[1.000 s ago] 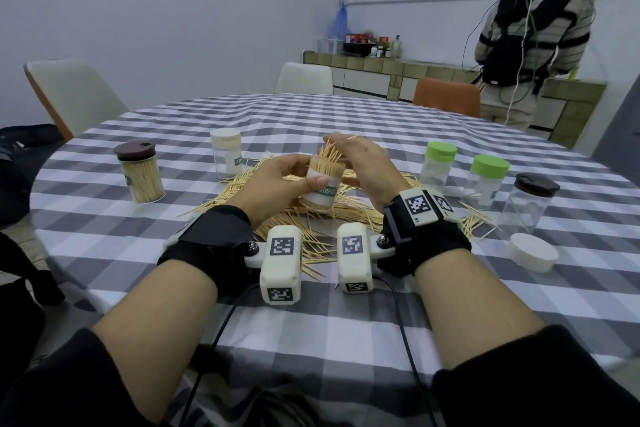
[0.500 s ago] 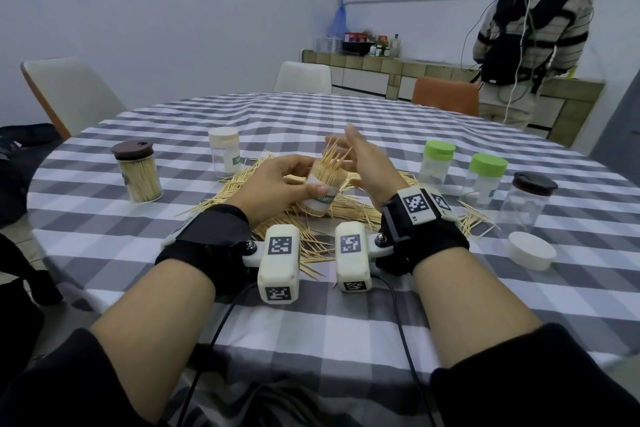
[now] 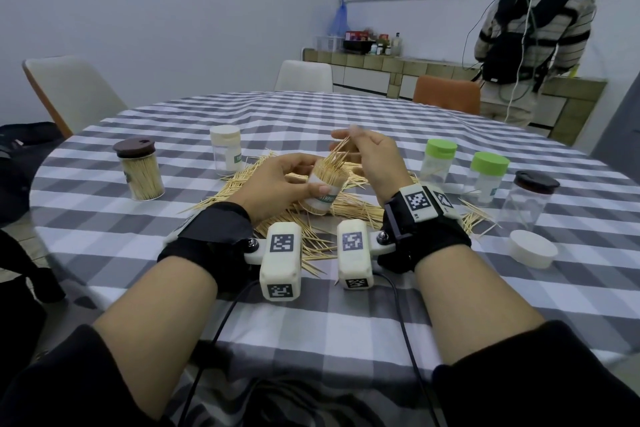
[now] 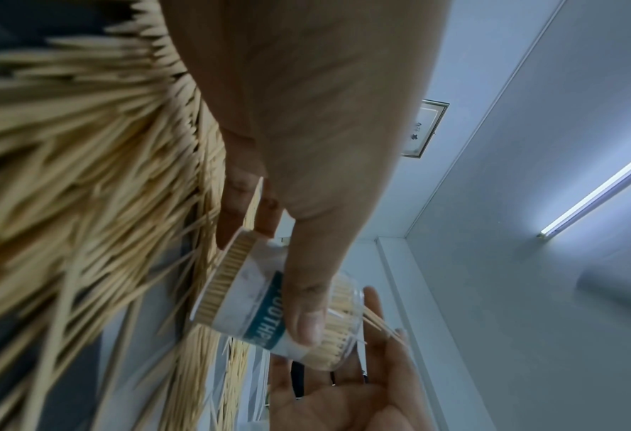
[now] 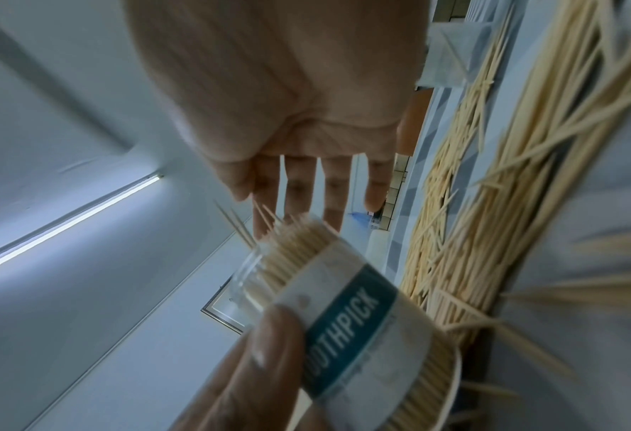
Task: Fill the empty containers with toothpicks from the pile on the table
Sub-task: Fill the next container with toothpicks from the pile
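Note:
My left hand (image 3: 284,184) grips a clear labelled toothpick container (image 3: 323,191), tilted away from me just above the pile of toothpicks (image 3: 356,211) on the checked table (image 3: 346,305). The container (image 5: 354,315) is packed with toothpicks, and a few stick out past its mouth. My right hand (image 3: 367,156) is behind the mouth with fingers (image 5: 298,186) straight, close to the protruding tips and holding nothing. In the left wrist view my thumb lies across the container (image 4: 254,309), with the right palm (image 4: 343,402) beyond it.
A filled brown-lidded jar (image 3: 142,173) and a white-lidded container (image 3: 227,152) stand at the left. Two green-lidded containers (image 3: 438,161) (image 3: 486,177), a dark-lidded clear jar (image 3: 528,201) and a loose white lid (image 3: 533,248) are at the right. A person (image 3: 530,28) stands at the back.
My right hand has come off the top of the toothpicks and opened, its fingers straightening behind the container. The left hand has kept hold of the container and tilted it further.

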